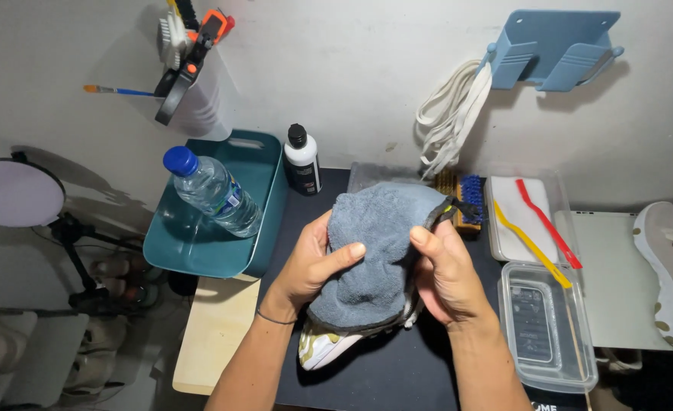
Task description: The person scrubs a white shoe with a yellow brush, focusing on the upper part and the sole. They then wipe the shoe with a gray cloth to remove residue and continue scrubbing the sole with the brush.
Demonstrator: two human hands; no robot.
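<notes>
My forearms come up from the bottom edge, and between my hands sits a sneaker (329, 346) wrapped almost wholly in a grey microfibre towel (378, 251); only its white and olive end pokes out below the cloth, over the black mat (397, 380) that covers the middle of the tabletop. My left hand (314, 266) grips the towel from the left, thumb laid across the front of the cloth, so it is clenched on the towel and the shoe under it. My right hand (447, 274) clasps the other side, thumb pressed into the fabric near the top. Just beside my right wrist lies a clear plastic container (546, 327) with a lid, and behind it a white tray (504, 243) carrying a red tool (546, 221) and a yellow tool (527, 243) crossed over one another. Further right a second sneaker (671, 266) rests on a pale board, partly cut off by the frame. To the left of the mat a teal tub (264, 221) holds a water bottle (211, 190) with a blue cap, lying tilted. A black bottle with a white label (302, 164) stands upright between the tub and the towel. Behind the towel a wooden brush with blue bristles (466, 199) peeks out, and white laces (451, 118) hang on the wall from a blue wall holder (553, 49).
</notes>
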